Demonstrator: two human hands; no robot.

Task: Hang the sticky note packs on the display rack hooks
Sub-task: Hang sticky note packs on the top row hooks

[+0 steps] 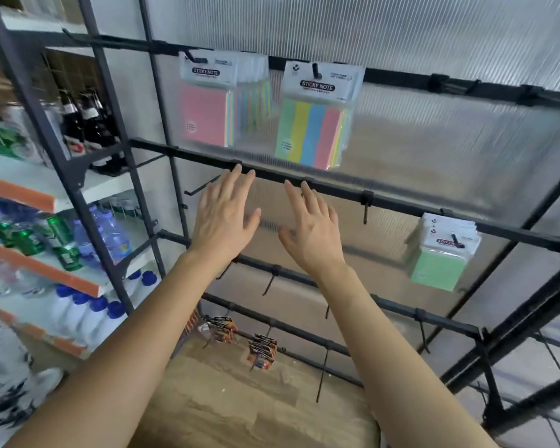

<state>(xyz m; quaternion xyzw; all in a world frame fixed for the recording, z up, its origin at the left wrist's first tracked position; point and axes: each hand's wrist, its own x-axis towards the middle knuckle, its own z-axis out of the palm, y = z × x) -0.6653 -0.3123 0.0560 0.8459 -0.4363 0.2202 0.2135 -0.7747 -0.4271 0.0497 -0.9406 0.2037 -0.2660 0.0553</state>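
Sticky note packs (314,121) hang from three hooks (316,71) on the display rack (401,203).

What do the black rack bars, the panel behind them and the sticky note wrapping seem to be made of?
Rack bars: probably metal, painted matt black; thin, straight, dull sheen. Back panel: likely translucent ribbed plastic; fine vertical lines, blurred light through it. Striped sticky note pack: seemingly clear glossy plastic film, with a white printed header; colours show through.

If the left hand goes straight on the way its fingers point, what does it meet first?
Most likely the black crossbar. The left hand points up at it with its fingertips right at the bar, though depth is unclear from this one view.
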